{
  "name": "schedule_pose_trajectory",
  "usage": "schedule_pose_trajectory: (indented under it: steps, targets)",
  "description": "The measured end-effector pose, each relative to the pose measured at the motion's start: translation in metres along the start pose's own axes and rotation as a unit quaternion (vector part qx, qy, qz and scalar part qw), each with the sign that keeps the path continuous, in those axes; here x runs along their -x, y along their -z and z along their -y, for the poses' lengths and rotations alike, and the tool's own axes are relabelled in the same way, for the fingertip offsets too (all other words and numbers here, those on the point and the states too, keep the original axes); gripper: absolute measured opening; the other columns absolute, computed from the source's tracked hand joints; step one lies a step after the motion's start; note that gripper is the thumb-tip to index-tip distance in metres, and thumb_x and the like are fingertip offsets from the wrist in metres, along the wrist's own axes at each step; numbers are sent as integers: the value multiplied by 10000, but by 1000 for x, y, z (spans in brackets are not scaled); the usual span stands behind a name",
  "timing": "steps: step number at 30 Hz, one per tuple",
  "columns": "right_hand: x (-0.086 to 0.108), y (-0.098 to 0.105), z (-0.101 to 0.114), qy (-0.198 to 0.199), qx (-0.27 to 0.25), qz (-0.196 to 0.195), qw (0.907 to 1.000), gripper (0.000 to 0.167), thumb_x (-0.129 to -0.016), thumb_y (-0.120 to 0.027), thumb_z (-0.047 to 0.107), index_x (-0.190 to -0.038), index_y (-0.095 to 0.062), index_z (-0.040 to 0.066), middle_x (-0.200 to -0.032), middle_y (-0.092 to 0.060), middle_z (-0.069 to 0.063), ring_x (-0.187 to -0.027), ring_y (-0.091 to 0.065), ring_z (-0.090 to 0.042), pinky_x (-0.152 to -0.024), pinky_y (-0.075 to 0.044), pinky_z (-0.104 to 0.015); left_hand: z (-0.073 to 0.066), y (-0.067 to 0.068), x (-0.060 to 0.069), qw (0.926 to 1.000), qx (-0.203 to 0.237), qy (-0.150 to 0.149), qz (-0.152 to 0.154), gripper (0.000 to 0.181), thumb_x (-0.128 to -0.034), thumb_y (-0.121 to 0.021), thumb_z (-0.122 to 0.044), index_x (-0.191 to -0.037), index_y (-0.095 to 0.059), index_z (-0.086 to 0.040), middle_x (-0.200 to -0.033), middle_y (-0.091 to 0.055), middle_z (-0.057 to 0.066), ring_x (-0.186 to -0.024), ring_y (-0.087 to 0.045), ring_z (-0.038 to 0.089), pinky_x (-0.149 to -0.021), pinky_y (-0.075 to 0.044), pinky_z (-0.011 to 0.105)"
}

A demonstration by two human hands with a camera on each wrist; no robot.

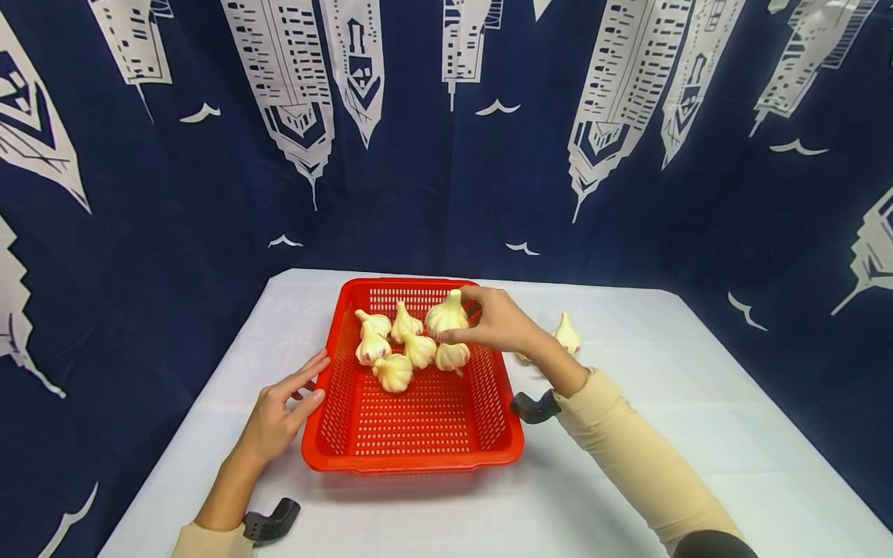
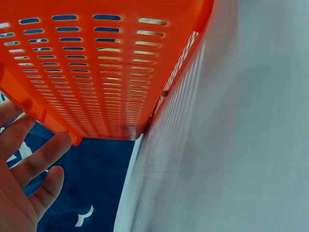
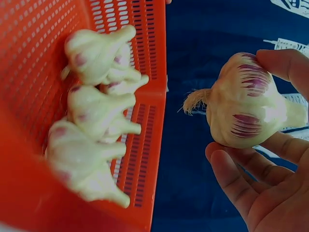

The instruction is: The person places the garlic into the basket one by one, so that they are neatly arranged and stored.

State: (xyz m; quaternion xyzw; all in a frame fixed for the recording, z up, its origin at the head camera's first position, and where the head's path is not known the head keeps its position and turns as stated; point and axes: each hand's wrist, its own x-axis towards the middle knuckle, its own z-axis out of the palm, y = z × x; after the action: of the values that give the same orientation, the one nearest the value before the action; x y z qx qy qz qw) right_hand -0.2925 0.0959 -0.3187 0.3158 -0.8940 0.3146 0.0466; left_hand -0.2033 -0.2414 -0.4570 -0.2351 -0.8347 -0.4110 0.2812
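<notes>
While the left hand (image 1: 275, 418) is kept loosely extended, a red basket (image 1: 412, 463) on the white desk (image 1: 698, 465) is touched at its left rim by those fingers. Inside it, just below and to the left of the right hand's fingers, a cluster of bulbs (image 1: 394, 373) is gathered. A garlic bulb (image 1: 446, 316) is pinched between the thumb and fingers of the right hand (image 1: 497, 318), above the basket. Right of these fingers, a loose bulb (image 1: 568, 335) is seen on the desk. Well beyond all fingers, a dark blue curtain (image 1: 446, 186) is hung.
</notes>
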Motion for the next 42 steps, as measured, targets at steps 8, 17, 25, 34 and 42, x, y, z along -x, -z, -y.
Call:
schedule_pose_trajectory:
  steps: [8, 17, 25, 34, 42]
  targets:
    - [-19, -15, 19, 428, -161, 324, 9984, 377, -728, -849, 353, -910, -624, 112, -867, -661, -20, -811, -664, -185, -695, -544, -267, 0, 0, -3, 10000, 61, -61, -7, 465, -873, -649, -5, -1336, -605, -6, -1403, -559, 130, -1170, -575, 39, -701, -498, 224]
    - [-32, -42, 41, 535, 26, 1421, 9884, 401, -738, -860, 331, -973, -635, 96, -844, -640, 1, -682, -604, -122, -593, -488, -230, 0, -1, -6, 9998, 124, -171, 13, 468, -873, -643, 1, -1339, -602, -6, -1404, -557, 135, -1152, -588, 60, -699, -494, 227]
    - [-39, -74, 51, 591, 561, 2079, 9747, 348, -743, -864, 324, -841, -603, 115, -657, -536, 25, -581, -410, -69, -516, -350, -207, 0, 0, -9, 9999, 24, -104, 51, 470, -875, -646, -19, -1343, -601, -12, -1407, -556, 128, -1162, -596, 85, -696, -517, 267]
    - [-36, -107, 50, 378, 602, 2612, 9627, 355, -756, -856, 276, -947, -626, 84, -608, -619, 76, -561, -489, -44, -538, -386, -188, 0, 0, -4, 10000, 16, -30, 67, 464, -874, -647, -14, -1336, -603, -2, -1400, -559, 140, -928, -655, 167, -684, -516, 274]
    - [-39, -117, 45, 253, 735, 2406, 9675, 362, -758, -858, 293, -943, -612, 103, -638, -531, 59, -577, -448, -65, -535, -376, -200, 0, 0, -1, 10000, 63, -54, 45, 462, -875, -645, -5, -1335, -603, 0, -1401, -559, 139, -938, -650, 145, -676, -514, 284]
